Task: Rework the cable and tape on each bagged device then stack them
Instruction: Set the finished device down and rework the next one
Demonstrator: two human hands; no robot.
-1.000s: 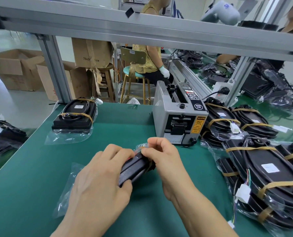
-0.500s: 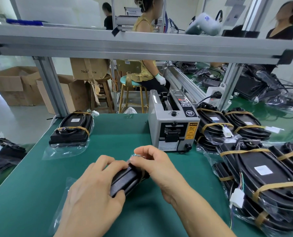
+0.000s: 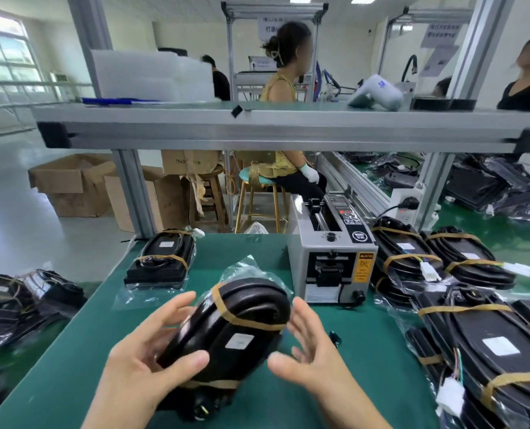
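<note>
The left hand (image 3: 146, 363) grips a black bagged device (image 3: 229, 326) from its left side, thumb laid across the near face and fingers behind it, holding it tilted up above the green bench mat (image 3: 71, 366). Brown tape bands (image 3: 251, 323) cross the device, a white label (image 3: 239, 340) shows on its face, and a coiled black cable (image 3: 257, 301) lies under the upper band. The right hand (image 3: 310, 357) is released, fingers spread and relaxed just beside the device's right edge; whether it touches is unclear. One finished bagged device (image 3: 161, 258) lies at the mat's far left. A grey tape dispenser (image 3: 331, 258) stands behind the hands, and a pile of taped devices (image 3: 474, 335) fills the right side.
</note>
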